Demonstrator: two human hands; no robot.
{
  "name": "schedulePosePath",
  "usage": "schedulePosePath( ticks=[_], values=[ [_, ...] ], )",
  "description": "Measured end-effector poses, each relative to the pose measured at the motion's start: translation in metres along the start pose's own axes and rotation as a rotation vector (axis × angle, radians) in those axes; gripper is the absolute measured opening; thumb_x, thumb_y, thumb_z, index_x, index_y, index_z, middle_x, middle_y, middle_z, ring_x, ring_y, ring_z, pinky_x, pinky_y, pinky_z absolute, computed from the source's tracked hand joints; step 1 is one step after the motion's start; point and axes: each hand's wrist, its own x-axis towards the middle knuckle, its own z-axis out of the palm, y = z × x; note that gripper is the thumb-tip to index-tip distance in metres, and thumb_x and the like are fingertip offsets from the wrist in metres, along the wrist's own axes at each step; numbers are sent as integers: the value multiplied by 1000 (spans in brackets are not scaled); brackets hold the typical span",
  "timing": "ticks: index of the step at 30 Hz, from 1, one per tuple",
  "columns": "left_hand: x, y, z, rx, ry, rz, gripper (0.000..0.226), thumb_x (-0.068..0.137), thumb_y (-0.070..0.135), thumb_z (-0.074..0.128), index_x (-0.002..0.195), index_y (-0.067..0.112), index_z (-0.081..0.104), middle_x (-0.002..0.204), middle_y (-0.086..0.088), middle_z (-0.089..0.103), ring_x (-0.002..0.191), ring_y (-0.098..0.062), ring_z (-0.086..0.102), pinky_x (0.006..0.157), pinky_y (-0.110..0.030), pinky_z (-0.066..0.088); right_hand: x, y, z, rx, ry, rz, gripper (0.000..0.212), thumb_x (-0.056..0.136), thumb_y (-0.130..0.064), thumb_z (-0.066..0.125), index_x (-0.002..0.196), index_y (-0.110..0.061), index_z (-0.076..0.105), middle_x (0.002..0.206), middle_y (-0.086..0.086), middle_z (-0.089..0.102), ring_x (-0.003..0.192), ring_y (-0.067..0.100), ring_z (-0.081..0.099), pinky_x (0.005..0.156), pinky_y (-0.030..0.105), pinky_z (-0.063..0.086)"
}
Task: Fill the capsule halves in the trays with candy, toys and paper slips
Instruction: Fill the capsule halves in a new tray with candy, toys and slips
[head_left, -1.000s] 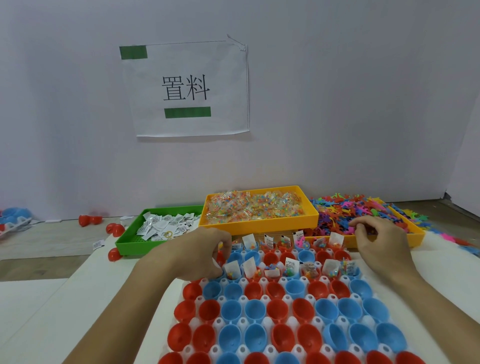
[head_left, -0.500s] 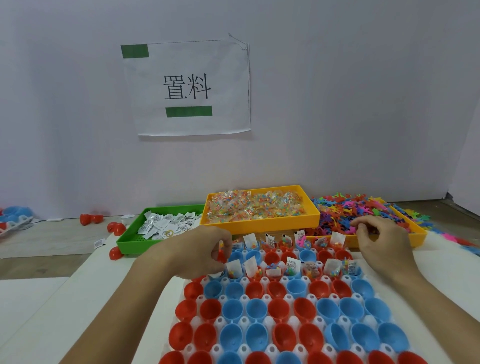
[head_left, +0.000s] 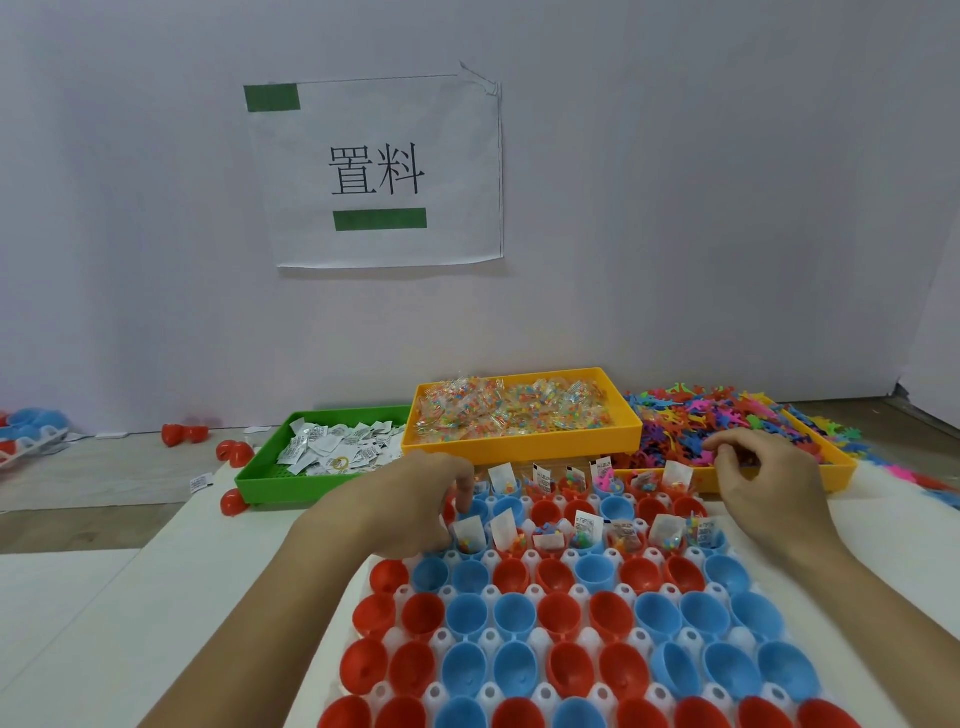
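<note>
A white moulded tray (head_left: 535, 558) of red and blue plastic capsule halves (head_left: 561, 613) lies under both hands; only its far rows hold candy, toys and slips. The left hand (head_left: 410, 499), fingers curled, dips there; its grasp is hidden. The right hand (head_left: 763, 478) is loosely curled, contents unclear, before the orange toy bin (head_left: 831, 462).

white moulded capsule tray (head_left: 530, 558) cut off at bottom edge, nearest row of red and blue plastic capsule halves (head_left: 511, 616) only partly seen. left hand (head_left: 400, 501) covers tray's far-left cups; whether its curled fingers hold anything cannot tell. right hand (head_left: 763, 486) fingertips blurred, contents unclear. print on small white paper slips (head_left: 337, 449) too small.
</note>
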Motion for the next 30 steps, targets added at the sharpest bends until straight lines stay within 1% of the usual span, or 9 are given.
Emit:
schedulePosePath(
  ticks=[3,8,13,15,19,21,24,27,30],
  values=[
    [-1,-2,-2,-12,-8,-3,28,86,20,74,101,31,54,77,14,44,64,-6,44,55,-18,34,0,0,0,-2,-2,4,16,93,0,59,98,-5,74,94,12,72,87,26,62,77,40,53],
    [-2,-7,-4,-2,-18,9,27,86,25,75,104,34,57,80,14,48,67,-5,46,58,-17,36,0,-1,0,-7,-8,15,16,94,0,59,99,-4,74,95,13,72,88,26,62,78,39,52],
    [-4,-12,-10,-27,-36,23,20,91,27,68,104,37,57,85,12,55,71,-5,51,60,-16,41,0,-2,-1,-8,-10,15,16,93,0,59,98,-4,74,94,13,72,86,25,62,76,38,51],
    [-5,-13,-13,-37,-37,31,20,92,24,66,105,36,58,85,12,56,69,-4,52,58,-13,40,0,-3,-1,-9,-9,14,16,93,0,59,98,-4,74,94,13,72,85,26,62,75,38,51],
    [-4,-12,-12,-26,-24,45,22,92,18,67,101,36,57,78,13,54,63,-3,50,53,-10,39,0,-4,-1,-9,-5,14,16,94,0,59,98,-4,74,94,13,72,86,26,62,78,42,53],
    [-2,-11,-10,-19,-17,50,22,91,18,68,102,35,58,77,14,55,62,-2,52,52,-10,39,0,-4,-1,-9,-8,13,16,94,0,59,98,-4,74,94,13,72,85,25,61,77,41,53],
    [-1,-11,-7,-16,-11,50,23,91,19,69,106,34,59,80,13,58,65,-3,54,55,-12,41,0,-3,-1,-12,-5,10,16,93,0,59,98,-4,74,94,13,72,82,25,61,75,39,52],
    [0,-11,-6,1,-12,50,24,91,21,69,108,34,59,81,13,58,68,-4,55,56,-12,42,0,-3,-1,-9,-4,3,16,93,1,59,97,-5,74,93,12,72,85,25,62,76,40,53],
    [-1,-13,-9,-7,-17,58,23,89,26,71,105,37,58,80,14,58,66,-3,54,54,-11,41,0,-4,-1,-7,11,-7,17,91,3,60,96,-4,74,94,13,72,89,25,61,78,38,51]
  ],
)
